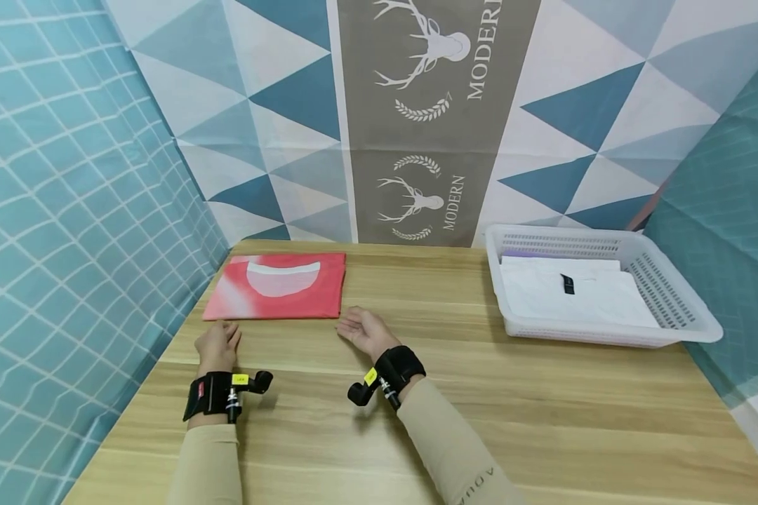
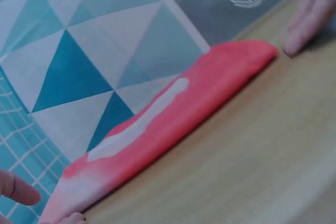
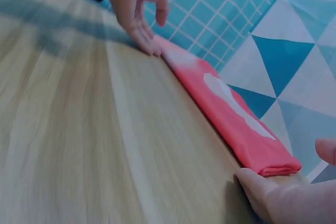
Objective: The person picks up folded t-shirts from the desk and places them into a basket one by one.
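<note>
A red folded cloth point(image 1: 290, 301) with a white patch and a pale faded corner lies flat at the back left of the table. My left hand point(image 1: 217, 345) is at its near left corner, fingers loosely bent and holding nothing. By the near right corner is my right hand point(image 1: 368, 332), fingers relaxed, its fingertips right at the edge of the cloth. The right wrist view shows the cloth's folded layers point(image 3: 278, 169) at that end, close to the right fingers point(image 3: 252, 179). Both wrists wear black straps with small cameras.
On the right of the wooden table point(image 1: 455, 421) stands a white plastic basket point(image 1: 688, 301). Inside are folded white cloth point(image 1: 530, 294) with a small black label and a strip of something purple. Patterned fabric hangs behind the table and along its sides.
</note>
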{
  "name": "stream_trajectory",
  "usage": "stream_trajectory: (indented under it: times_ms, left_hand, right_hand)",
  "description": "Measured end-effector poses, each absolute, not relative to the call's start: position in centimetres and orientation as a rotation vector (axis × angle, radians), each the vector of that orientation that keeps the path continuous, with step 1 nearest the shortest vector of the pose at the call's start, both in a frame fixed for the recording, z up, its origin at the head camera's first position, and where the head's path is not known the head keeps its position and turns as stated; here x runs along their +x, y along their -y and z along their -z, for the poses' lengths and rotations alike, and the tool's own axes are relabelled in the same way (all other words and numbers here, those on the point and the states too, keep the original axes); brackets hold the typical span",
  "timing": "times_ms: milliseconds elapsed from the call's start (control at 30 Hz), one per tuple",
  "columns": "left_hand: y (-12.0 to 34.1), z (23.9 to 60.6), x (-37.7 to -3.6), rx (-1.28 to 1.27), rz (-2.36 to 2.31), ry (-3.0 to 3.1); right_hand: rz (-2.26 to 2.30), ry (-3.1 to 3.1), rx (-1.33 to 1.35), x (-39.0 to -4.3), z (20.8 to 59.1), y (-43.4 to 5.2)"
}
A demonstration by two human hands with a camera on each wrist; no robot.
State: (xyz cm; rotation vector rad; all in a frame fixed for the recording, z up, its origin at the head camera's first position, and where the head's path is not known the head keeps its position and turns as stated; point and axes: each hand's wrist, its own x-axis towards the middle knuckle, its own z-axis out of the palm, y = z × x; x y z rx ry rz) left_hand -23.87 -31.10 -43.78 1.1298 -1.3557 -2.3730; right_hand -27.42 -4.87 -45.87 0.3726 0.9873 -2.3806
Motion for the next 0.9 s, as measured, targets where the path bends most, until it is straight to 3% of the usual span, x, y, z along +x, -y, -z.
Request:
stream_trajectory:
  times_ms: [333, 900]
  left_hand:
    - [31.8, 43.0, -25.5, 1.159, 2.508, 1.205]
    - [32.3, 44.2, -27.4, 1.306, 2.377, 1.166]
  right_hand:
    - [2.451, -0.84, 0.513, -28.3, 45.5, 6.2]
    - [2.34, -1.1, 0.323, -29.3, 46.9, 7.6]
